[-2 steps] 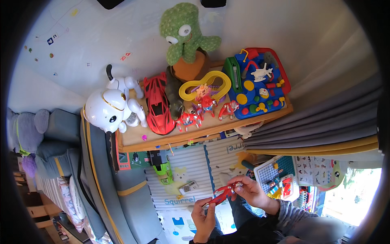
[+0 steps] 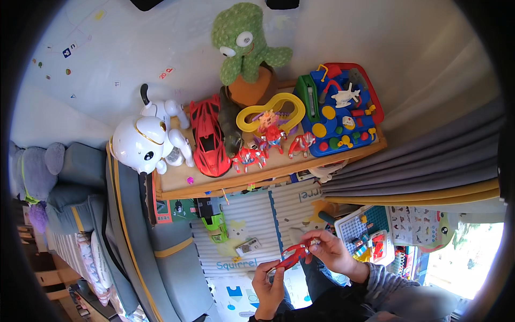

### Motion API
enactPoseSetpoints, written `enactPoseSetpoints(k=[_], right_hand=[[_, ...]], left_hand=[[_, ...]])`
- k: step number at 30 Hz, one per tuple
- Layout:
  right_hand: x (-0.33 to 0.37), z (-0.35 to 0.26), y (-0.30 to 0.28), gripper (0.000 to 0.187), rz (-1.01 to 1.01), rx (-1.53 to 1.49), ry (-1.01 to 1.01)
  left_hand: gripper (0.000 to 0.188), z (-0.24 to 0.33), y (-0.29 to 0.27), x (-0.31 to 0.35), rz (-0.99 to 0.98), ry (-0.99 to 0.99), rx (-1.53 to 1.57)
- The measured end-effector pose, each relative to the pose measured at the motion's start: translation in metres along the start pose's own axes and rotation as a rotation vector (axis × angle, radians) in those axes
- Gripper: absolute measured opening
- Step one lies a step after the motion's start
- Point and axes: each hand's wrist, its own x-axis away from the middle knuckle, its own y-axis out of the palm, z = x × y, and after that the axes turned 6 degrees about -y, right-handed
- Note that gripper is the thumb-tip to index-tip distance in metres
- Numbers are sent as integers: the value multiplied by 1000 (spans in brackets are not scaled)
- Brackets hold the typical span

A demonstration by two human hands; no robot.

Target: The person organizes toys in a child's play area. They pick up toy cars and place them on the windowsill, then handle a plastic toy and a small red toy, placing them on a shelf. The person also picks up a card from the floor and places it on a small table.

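Red toy (image 2: 292, 261) partly behind fingers (image 2: 319, 236)

A red toy car (image 2: 208, 137) stands beside a white toy dog (image 2: 135, 144).

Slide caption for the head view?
Left hand and right hand grip a red toy before a shelf with a toy dog, red car and green plush.

A: Any lettering?
B: A blue word (image 2: 237, 265) on the floor mat (image 2: 252, 212) at six o'clock; an inverted word (image 2: 309, 197) at four.
A: Numbers?
B: Small dark digits (image 2: 117, 84) on the wall (image 2: 161, 37) at ten o'clock, red characters (image 2: 167, 72) nearer eleven.
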Motion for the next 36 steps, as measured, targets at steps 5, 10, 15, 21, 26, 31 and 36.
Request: enactPoseSetpoints(k=[5, 10, 15, 21, 26, 31, 36], right_hand=[[-12, -6, 5, 28, 89, -122, -50], [-16, -29, 18, 25, -157, 540, -213], [-51, -90, 11, 26, -386, 863, -593], [-160, -209, -11, 16, 100, 1338, -1030], [-216, -245, 19, 22, -178, 1926, -1551], [-271, -268, 35, 23, -256, 2320, -1815], [-291, -274, 38, 20, -238, 2722, -1138]], left_hand=[[22, 7, 0, -7, -47, 10, -10], [27, 5, -11, -6, -214, 32, -276], [27, -11, -13, 16, -200, 30, -195], [13, -32, -17, 52, -185, -145, -32], [16, -49, -18, 75, -140, -153, -49], [20, -69, -16, 81, -110, -109, -102], [26, -71, -19, 82, -70, -56, -108]])
